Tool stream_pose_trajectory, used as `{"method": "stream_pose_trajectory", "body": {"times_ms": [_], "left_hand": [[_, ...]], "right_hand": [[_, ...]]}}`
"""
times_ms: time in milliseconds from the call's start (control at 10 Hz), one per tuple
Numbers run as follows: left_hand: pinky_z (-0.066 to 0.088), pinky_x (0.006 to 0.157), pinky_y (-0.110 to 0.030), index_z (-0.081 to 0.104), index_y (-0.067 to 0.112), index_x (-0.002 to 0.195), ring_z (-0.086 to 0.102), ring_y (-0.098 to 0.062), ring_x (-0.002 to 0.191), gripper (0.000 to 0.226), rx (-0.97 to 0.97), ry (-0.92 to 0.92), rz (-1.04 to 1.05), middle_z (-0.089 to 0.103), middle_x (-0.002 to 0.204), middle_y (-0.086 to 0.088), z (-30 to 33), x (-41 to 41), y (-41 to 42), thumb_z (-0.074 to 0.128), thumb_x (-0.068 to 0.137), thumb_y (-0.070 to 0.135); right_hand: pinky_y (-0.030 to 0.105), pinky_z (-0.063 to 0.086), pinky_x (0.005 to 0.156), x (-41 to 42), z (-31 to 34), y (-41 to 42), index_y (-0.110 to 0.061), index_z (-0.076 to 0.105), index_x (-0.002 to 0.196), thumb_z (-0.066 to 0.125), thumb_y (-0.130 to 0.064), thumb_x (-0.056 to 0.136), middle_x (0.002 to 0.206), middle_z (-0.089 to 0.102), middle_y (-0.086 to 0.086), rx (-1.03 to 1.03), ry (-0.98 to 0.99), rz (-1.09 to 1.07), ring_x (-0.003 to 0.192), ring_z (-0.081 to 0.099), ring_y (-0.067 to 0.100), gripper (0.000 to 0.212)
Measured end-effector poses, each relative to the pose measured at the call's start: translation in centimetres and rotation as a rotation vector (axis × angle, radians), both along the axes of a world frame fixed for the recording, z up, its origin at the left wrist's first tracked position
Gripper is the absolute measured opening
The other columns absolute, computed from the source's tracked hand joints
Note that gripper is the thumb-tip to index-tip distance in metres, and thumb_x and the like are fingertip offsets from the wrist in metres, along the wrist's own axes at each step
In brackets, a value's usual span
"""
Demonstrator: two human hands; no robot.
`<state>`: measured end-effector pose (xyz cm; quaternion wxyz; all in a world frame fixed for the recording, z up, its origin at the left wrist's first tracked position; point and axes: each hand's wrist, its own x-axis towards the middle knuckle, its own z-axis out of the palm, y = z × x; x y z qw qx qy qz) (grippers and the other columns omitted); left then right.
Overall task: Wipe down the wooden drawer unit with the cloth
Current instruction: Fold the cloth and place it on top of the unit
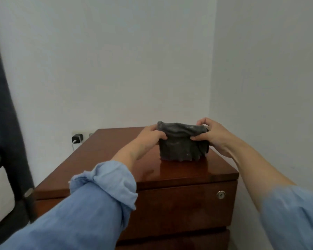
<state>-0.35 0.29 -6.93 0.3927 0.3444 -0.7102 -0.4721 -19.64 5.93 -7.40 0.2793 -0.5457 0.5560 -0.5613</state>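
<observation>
A glossy reddish-brown wooden drawer unit (105,159) stands in the room's corner. A dark grey cloth (181,145) hangs over its top at the back right, its lower edge touching the wood. My left hand (152,135) pinches the cloth's upper left edge. My right hand (211,134) pinches the upper right edge. Both hands hold the cloth stretched between them. The top drawer front carries a round metal lock (221,194).
White walls meet in a corner behind and to the right of the unit. A black charger (77,138) sits plugged into a wall socket at the left rear. A dark curtain (5,105) and dark furniture (0,177) stand at the left.
</observation>
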Motion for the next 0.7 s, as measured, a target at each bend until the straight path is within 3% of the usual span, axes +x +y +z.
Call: {"method": "stream_pose_trajectory", "body": {"times_ms": [100, 200, 300, 400, 500, 600, 700], "left_hand": [[0.048, 0.078, -0.026, 0.063, 0.021, 0.111, 0.059, -0.014, 0.074, 0.030, 0.053, -0.133, -0.057, 0.065, 0.095, 0.001, -1.5, 0.5, -0.9, 0.053, 0.088, 0.004], [0.052, 0.069, -0.028, 0.053, 0.027, 0.120, 0.059, -0.015, 0.068, 0.036, 0.088, -0.127, -0.013, 0.062, 0.095, 0.001, -2.2, -0.1, -1.9, 0.051, 0.092, 0.005], [0.052, 0.079, -0.031, 0.036, 0.024, 0.139, 0.061, -0.021, 0.077, 0.058, -0.008, -0.171, 0.165, 0.059, 0.094, -0.002, -3.4, -0.8, -3.2, 0.055, 0.088, 0.007], [0.046, 0.097, -0.038, 0.030, 0.020, 0.144, 0.057, -0.026, 0.110, 0.067, -0.146, -0.354, 0.323, 0.053, 0.128, -0.005, -3.5, -0.2, -4.2, 0.059, 0.084, 0.018], [0.044, 0.099, -0.039, 0.037, 0.021, 0.140, 0.051, -0.024, 0.117, 0.057, -0.256, -0.452, 0.369, 0.047, 0.137, -0.004, -3.1, 1.1, -3.6, 0.054, 0.085, 0.023], [0.046, 0.098, -0.042, 0.041, 0.025, 0.136, 0.052, -0.019, 0.114, 0.048, -0.378, -0.419, 0.393, 0.048, 0.134, 0.003, -2.0, 2.1, -2.5, 0.051, 0.088, 0.026], [0.050, 0.089, -0.033, 0.046, 0.033, 0.128, 0.055, -0.001, 0.100, 0.038, -0.527, -0.297, 0.377, 0.050, 0.124, 0.017, -4.6, 4.9, 2.0, 0.051, 0.091, 0.025]], "right_hand": [[0.023, 0.047, 0.051, -1.3, -1.5, 1.3, -0.018, 0.051, 0.091, 0.068, 0.008, 0.076, 0.086, 0.062, 0.008, 0.135, -0.013, 0.098, 0.079, 0.060, 0.020, 0.035], [0.034, 0.050, 0.065, -1.8, -1.8, 1.0, -0.020, 0.051, 0.106, 0.070, 0.002, 0.077, 0.105, 0.064, 0.014, 0.168, -0.059, 0.071, 0.092, 0.062, 0.027, 0.041], [0.034, 0.047, 0.078, -1.5, -2.1, -0.1, -0.020, 0.045, 0.124, 0.071, -0.015, 0.081, 0.122, 0.057, 0.013, 0.113, 0.050, -0.149, 0.098, 0.057, 0.023, 0.050], [0.027, 0.039, 0.080, -1.1, -1.6, -0.5, -0.022, 0.045, 0.128, 0.064, -0.028, 0.087, 0.127, 0.052, 0.008, 0.040, 0.194, -0.331, 0.099, 0.051, 0.017, 0.045], [0.022, 0.042, 0.066, -0.5, -1.6, -0.2, -0.028, 0.047, 0.124, 0.059, -0.032, 0.090, 0.128, 0.051, 0.003, 0.028, 0.350, -0.283, 0.103, 0.052, 0.017, 0.037], [0.028, 0.042, 0.087, 1.1, -0.9, 0.8, -0.033, 0.049, 0.119, 0.058, -0.032, 0.090, 0.130, 0.052, -0.004, -0.032, 0.501, -0.294, 0.114, 0.051, 0.015, 0.031], [0.024, 0.036, 0.094, 4.2, -2.8, 5.2, -0.039, 0.051, 0.110, 0.058, -0.028, 0.090, 0.118, 0.054, -0.021, -0.223, 0.577, -0.280, 0.115, 0.048, 0.003, 0.024]]}}
